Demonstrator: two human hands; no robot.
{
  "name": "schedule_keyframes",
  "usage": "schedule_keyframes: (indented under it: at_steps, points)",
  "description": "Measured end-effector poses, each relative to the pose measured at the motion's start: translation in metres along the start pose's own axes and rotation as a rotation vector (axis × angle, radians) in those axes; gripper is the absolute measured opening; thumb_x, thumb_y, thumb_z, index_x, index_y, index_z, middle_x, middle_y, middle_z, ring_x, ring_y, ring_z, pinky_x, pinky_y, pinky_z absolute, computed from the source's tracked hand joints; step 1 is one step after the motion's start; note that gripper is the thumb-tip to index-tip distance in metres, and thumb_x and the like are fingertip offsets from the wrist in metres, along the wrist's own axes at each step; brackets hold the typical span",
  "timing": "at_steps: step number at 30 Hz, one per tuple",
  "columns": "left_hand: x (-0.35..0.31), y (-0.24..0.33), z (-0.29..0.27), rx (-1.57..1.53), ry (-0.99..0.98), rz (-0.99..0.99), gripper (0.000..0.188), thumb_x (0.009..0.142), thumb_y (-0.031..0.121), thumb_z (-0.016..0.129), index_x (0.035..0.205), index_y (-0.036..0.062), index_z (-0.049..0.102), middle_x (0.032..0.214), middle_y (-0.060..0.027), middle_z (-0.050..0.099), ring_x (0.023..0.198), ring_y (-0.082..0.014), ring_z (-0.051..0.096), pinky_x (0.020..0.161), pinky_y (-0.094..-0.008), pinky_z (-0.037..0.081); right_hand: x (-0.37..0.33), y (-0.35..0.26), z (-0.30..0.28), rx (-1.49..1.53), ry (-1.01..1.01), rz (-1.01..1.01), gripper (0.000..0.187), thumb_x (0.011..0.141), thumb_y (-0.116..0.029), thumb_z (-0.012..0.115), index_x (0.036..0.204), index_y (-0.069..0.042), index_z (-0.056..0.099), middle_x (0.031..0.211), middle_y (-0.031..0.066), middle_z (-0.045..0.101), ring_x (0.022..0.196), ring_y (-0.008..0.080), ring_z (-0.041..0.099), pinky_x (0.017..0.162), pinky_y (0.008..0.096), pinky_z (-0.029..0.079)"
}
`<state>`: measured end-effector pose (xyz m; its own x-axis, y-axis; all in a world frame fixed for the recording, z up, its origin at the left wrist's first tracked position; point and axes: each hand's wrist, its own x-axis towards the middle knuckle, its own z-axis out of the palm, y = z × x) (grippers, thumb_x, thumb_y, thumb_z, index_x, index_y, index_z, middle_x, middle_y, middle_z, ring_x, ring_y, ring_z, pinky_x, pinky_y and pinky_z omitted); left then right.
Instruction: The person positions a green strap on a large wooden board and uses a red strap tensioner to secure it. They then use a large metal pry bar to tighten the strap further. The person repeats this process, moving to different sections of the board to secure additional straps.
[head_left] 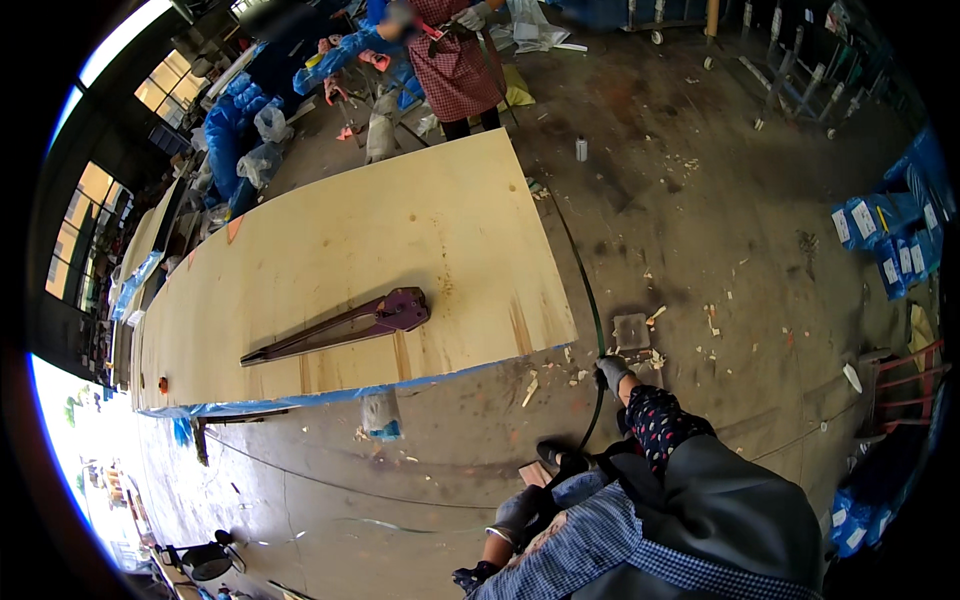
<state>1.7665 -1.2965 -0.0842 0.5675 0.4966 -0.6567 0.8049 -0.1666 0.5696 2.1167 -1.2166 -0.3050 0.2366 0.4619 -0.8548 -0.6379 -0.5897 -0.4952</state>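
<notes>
My right hand (612, 370), in a grey glove, is closed around a long dark green strap (579, 255). The strap runs along the right end of a plywood-topped stack (470, 250) and bends down toward my feet. My left hand (515, 512), also gloved in grey, is low beside my checked clothing and a bent knee; its fingers are hidden. On the plywood lies a long-handled dark red strapping tool (402, 309), its head to the right, touched by neither hand.
Past the stack stands a person in a red checked apron (462, 70). Wood scraps (657, 316) litter the floor around a square block (631, 331). Blue packages (875, 218) and a red chair (908, 385) are at the right. A thin strip (385, 524) crosses the floor lower left.
</notes>
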Motion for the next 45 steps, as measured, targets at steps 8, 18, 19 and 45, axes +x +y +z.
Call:
schedule_keyframes:
  at_steps: [8, 18, 19, 45]
  points:
    - [-0.001, 0.012, -0.010, 0.026, -0.028, -0.008, 0.028, 0.085, 0.036, 0.056, 0.096, 0.0108, 0.059, 0.092, -0.0182, 0.064, 0.089, -0.0404, 0.060, 0.072, -0.0470, 0.047, -0.013, 0.039, 0.009, -0.134, -0.043, 0.024, 0.020, 0.087, -0.017, 0.053, 0.074, -0.004, 0.062, 0.059, 0.0096, 0.059, 0.046, 0.0224, 0.056, 0.043, 0.0348, 0.043]
    - [0.000, -0.094, 0.049, -0.429, -0.062, -0.073, 0.031, 0.086, 0.033, 0.057, 0.110, 0.0133, 0.059, 0.103, -0.0138, 0.066, 0.098, -0.0329, 0.062, 0.079, -0.0392, 0.048, -0.102, 0.077, 0.111, -0.211, -0.330, 0.223, 0.020, 0.087, -0.014, 0.055, 0.082, 0.001, 0.066, 0.067, 0.0123, 0.066, 0.059, 0.0243, 0.066, 0.053, 0.0357, 0.050]
    - [0.002, -0.086, 0.051, -0.445, -0.037, -0.029, 0.031, 0.086, 0.032, 0.057, 0.110, 0.0133, 0.059, 0.103, -0.0138, 0.066, 0.098, -0.0327, 0.062, 0.079, -0.0392, 0.048, -0.102, 0.082, 0.114, -0.307, -0.354, 0.055, 0.019, 0.085, -0.015, 0.057, 0.081, 0.001, 0.067, 0.067, 0.0126, 0.066, 0.057, 0.0242, 0.064, 0.052, 0.0361, 0.050]
    - [-0.023, -0.060, 0.032, -0.250, 0.176, -0.100, 0.030, 0.089, 0.032, 0.055, 0.110, 0.0102, 0.057, 0.106, -0.0175, 0.063, 0.101, -0.0366, 0.059, 0.079, -0.0410, 0.047, 0.010, 0.016, 0.060, -0.069, -0.222, 0.134, 0.021, 0.089, -0.022, 0.053, 0.075, -0.008, 0.056, 0.052, 0.0060, 0.050, 0.040, 0.0216, 0.047, 0.037, 0.0351, 0.038]
